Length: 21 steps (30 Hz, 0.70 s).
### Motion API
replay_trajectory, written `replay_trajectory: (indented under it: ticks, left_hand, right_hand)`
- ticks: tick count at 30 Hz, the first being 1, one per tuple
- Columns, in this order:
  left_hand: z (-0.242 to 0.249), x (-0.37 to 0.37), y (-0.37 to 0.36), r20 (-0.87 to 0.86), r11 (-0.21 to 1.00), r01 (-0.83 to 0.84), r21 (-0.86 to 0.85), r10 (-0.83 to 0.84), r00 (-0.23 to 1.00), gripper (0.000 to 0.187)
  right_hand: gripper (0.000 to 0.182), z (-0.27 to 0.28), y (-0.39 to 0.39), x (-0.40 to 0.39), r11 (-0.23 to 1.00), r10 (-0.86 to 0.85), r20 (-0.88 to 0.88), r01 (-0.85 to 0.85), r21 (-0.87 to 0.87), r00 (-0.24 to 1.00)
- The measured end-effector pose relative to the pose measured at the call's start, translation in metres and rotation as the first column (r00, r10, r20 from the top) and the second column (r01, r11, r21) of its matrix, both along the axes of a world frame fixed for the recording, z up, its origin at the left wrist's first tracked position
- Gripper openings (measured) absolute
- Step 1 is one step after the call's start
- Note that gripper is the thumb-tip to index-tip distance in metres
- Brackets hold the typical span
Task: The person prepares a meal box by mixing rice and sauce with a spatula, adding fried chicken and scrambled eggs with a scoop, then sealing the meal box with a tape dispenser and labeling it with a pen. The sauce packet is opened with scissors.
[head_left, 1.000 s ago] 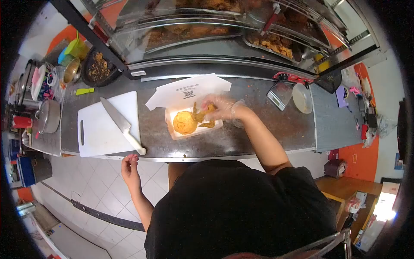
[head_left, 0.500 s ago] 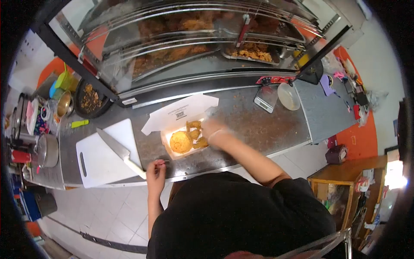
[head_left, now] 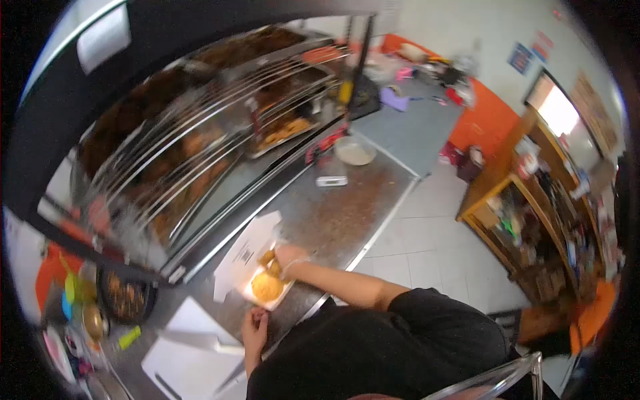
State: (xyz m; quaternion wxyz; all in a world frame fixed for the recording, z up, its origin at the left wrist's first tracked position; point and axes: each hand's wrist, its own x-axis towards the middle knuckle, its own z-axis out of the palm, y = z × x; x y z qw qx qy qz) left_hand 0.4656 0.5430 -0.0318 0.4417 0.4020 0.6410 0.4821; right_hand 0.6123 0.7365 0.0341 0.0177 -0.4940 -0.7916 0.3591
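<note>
An open white cardboard box [head_left: 241, 256] lies on the metal counter, its printed lid folded back. Inside are a round yellow-orange piece of food [head_left: 267, 287] and several smaller brown fried pieces [head_left: 269, 263]. My right hand [head_left: 291, 256], with something thin and clear around the wrist, is at the box's right side, against the small pieces; its fingers are blurred. Near the box's lower corner my left hand [head_left: 255, 323] rests with curled fingers; anything within them is too small to make out. Left of it, a knife [head_left: 200, 341] lies across a white cutting board [head_left: 190, 360].
A glass-fronted display case [head_left: 220, 207] with trays of fried food stands behind the counter [head_left: 353, 213]. Farther right are a small scale [head_left: 331, 181] and a pale bowl [head_left: 355, 151]. A dark pan [head_left: 125, 293] and a green-yellow object [head_left: 130, 337] sit at the left.
The view has swung to the right and tilted, so the counter now runs diagonally. My right hand stays at the box's right side, my left near its lower corner.
</note>
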Motion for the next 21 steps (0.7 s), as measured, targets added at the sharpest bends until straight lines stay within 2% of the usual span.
replay_trajectory:
  ticks: [1,3,4,6,9,11,13,15,17,18,19,21]
  left_hand:
    - [0.001,-0.006,0.002,0.021,0.999,0.031,-0.012,-0.031,0.999,0.021]
    - [0.004,-0.016,0.006,-0.041,0.996,0.087,0.002,-0.087,0.995,0.02]
    - [0.007,-0.018,0.008,-0.042,0.989,0.144,0.024,-0.143,0.989,0.02]
    - [0.015,-0.023,0.01,-0.102,0.993,0.109,0.038,-0.105,0.989,0.019]
    - [0.028,-0.033,0.011,-0.017,0.985,0.148,0.087,-0.147,0.989,0.019]
    - [0.022,-0.043,0.009,-0.058,0.985,0.152,0.084,-0.147,0.987,0.019]
    - [0.023,-0.05,0.007,-0.01,0.988,0.125,0.091,-0.124,0.992,0.019]
    - [0.03,-0.053,0.005,-0.006,0.989,0.118,0.092,-0.118,0.993,0.02]
    - [0.034,-0.056,0.003,-0.003,0.991,0.106,0.083,-0.106,0.994,0.02]
    - [0.032,-0.06,0.004,-0.009,0.991,0.106,0.079,-0.105,0.994,0.019]
    - [0.032,-0.064,0.003,-0.018,0.992,0.106,0.07,-0.105,0.994,0.019]
    - [0.043,-0.066,0.002,-0.071,0.99,0.128,0.067,-0.123,0.99,0.018]
  right_hand:
    - [0.027,-0.002,-0.004,-0.002,1.0,0.007,0.09,-0.009,0.023,0.996]
    - [0.03,0.002,-0.008,-0.004,0.987,0.021,0.125,-0.04,0.154,0.992]
    - [0.03,-0.003,-0.008,-0.007,0.984,-0.039,0.126,0.017,0.175,0.991]
    - [0.025,-0.012,-0.004,-0.012,0.992,-0.117,0.097,0.11,0.069,0.988]
    - [0.029,-0.003,-0.009,-0.013,0.979,-0.174,0.094,0.161,0.126,0.98]
    - [0.027,0.013,-0.017,-0.009,0.973,-0.193,0.094,0.179,0.144,0.977]
    - [0.025,0.027,-0.024,0.0,0.969,-0.204,0.092,0.187,0.161,0.975]
    - [0.026,0.036,-0.031,0.016,0.916,-0.359,-0.142,0.377,0.137,0.923]
    - [0.027,0.047,-0.039,0.036,0.861,-0.39,-0.371,0.476,0.178,0.843]
    - [0.026,0.022,-0.029,0.046,0.872,-0.421,-0.634,0.482,-0.085,0.649]
    - [0.024,-0.004,-0.022,0.055,0.856,-0.481,-0.798,0.391,-0.338,0.365]
    - [0.024,0.046,-0.041,0.074,0.739,-0.667,-0.743,0.079,-0.669,-0.052]
